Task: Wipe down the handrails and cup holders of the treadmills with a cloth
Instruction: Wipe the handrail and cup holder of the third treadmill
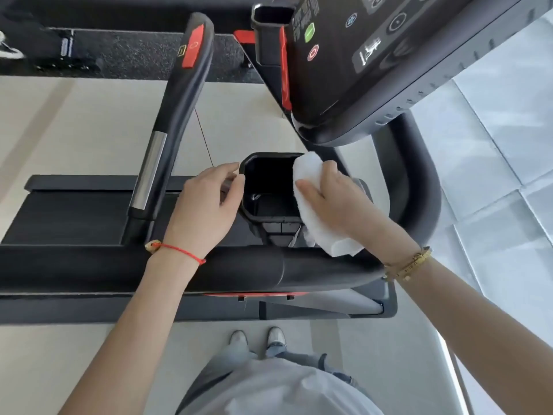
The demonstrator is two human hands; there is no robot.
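A black square cup holder [270,218] sits in the middle of the view, beside the treadmill console [374,64]. My right hand [335,199] grips a white cloth [317,223] and holds it against the cup holder's right rim. My left hand [209,202] rests at the holder's left rim, thumb and fingertips touching its edge. A thick black handrail [239,269] runs across under both forearms. A second handrail [179,94] with a red panel and a silver sensor strip stands at upper left. Another cup holder [270,28] shows at the top.
The treadmill belt [65,217] lies to the left below the rails. Pale floor surrounds the machine, with grey tiles [493,175] on the right. My two shoes [257,339] stand just in front of the treadmill's side frame.
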